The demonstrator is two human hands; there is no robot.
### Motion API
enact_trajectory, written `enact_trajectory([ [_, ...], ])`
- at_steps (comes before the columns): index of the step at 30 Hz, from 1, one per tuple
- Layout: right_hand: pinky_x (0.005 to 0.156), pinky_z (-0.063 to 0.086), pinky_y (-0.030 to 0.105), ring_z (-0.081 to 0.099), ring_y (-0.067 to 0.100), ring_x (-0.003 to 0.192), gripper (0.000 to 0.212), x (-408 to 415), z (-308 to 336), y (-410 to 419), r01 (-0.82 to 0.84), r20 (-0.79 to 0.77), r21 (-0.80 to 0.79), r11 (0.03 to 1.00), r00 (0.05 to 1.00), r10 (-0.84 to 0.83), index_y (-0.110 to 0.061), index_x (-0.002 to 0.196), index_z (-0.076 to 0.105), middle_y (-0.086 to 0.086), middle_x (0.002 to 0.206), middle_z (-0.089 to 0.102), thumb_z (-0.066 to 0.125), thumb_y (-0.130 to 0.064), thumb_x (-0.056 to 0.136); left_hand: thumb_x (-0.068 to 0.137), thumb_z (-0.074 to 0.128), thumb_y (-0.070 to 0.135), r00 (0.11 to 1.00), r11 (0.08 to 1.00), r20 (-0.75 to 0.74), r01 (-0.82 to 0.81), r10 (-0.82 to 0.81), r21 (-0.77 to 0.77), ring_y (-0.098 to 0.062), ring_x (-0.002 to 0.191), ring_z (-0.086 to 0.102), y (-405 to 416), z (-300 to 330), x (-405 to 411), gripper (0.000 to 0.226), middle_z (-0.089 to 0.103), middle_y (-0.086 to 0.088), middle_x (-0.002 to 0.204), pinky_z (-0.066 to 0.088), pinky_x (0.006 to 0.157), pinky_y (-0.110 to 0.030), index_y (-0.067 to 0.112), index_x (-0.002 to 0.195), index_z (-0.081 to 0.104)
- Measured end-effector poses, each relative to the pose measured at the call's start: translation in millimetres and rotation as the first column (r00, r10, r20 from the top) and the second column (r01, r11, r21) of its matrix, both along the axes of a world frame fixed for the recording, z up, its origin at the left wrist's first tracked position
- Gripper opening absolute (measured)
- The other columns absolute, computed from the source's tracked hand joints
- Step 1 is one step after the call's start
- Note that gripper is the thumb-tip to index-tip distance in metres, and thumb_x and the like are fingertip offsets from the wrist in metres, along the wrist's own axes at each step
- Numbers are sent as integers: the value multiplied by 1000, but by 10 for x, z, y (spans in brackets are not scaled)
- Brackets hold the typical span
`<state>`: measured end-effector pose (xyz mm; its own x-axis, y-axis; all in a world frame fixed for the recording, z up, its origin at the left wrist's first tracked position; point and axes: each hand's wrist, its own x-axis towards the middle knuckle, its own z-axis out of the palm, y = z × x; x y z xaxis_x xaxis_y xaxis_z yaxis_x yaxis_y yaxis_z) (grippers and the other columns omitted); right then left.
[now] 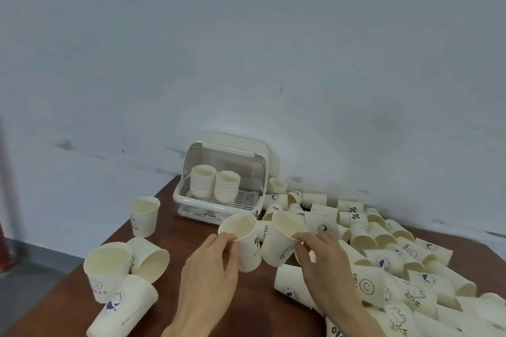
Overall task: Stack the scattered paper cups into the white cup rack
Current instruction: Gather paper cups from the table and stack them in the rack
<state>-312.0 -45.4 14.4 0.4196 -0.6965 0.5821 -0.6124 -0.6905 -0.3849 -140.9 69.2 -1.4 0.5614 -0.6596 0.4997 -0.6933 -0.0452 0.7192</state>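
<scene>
1. At the far edge of the brown table [82, 295], against the pale wall [246, 49], stands the white cup rack [219, 194], its clear lid raised; the grated floor to the right of its two cup stacks [215, 183] lies bare.
2. The table's left edge runs diagonally from the rack toward the near left corner; bare wood shows between the rack and the hands, and near the bottom centre.
3. The left hand [208, 276] pinches the rim of a paper cup [243, 241] between thumb and fingers; the cup leans, mouth up and toward the left, base down to the right.
4. The right hand [325, 268] grips the rim of a second cup [282, 241], mouth up, tilted left, its base just beside the first cup's base.
5. To the right a heap of scattered cups [397, 260] lies mostly on their sides, mouths pointing many ways, filling the table from the rack's right side to the near right corner.
6. On the left, one upright cup [144, 215] stands alone; nearer, a small cluster [123, 276] holds an upright cup and two lying ones.
</scene>
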Motion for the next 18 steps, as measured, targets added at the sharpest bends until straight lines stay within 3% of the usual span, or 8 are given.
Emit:
enact_trajectory([
  [5, 80, 34, 22, 46, 12, 98, 23, 414, 86, -113, 6, -67, 67, 998, 998, -1, -24, 114, 67, -6, 92, 63, 52, -24, 96, 92, 55, 31, 999, 999, 5, -44, 44, 1, -10, 74, 58, -11, 15, 271, 14, 58, 16, 84, 51, 70, -38, 32, 103, 64],
  [10, 84, 43, 34, 52, 20, 99, 27, 847, 262, -421, 47, -116, 53, 997, 992, -41, -22, 114, 68, 2, 95, 66, 48, -22, 96, 92, 54, 30, 998, 998, 11, -56, 56, 19, -16, 82, 61, -70, 61, 463, 18, 61, 13, 93, 50, 73, -37, 28, 108, 64],
  [15, 79, 46, 39, 55, 27, 94, 31, 1424, 538, -846, 105, -167, -20, 994, 980, -107, -13, 115, 67, 10, 94, 69, 43, -16, 96, 95, 45, 38, 999, 997, 16, -39, 38, 66, -14, 81, 59, -75, 62, 589, 21, 55, 16, 94, 49, 73, -36, 33, 111, 59],
  [18, 75, 48, 39, 55, 30, 94, 32, 1757, 679, -1044, 99, -122, -9, 995, 988, -99, -11, 114, 67, 13, 97, 69, 42, -12, 94, 97, 41, 39, 999, 996, 30, -33, 31, 78, -13, 85, 59, -83, 59, 664, 22, 53, 16, 95, 48, 75, -36, 34, 111, 57],
])
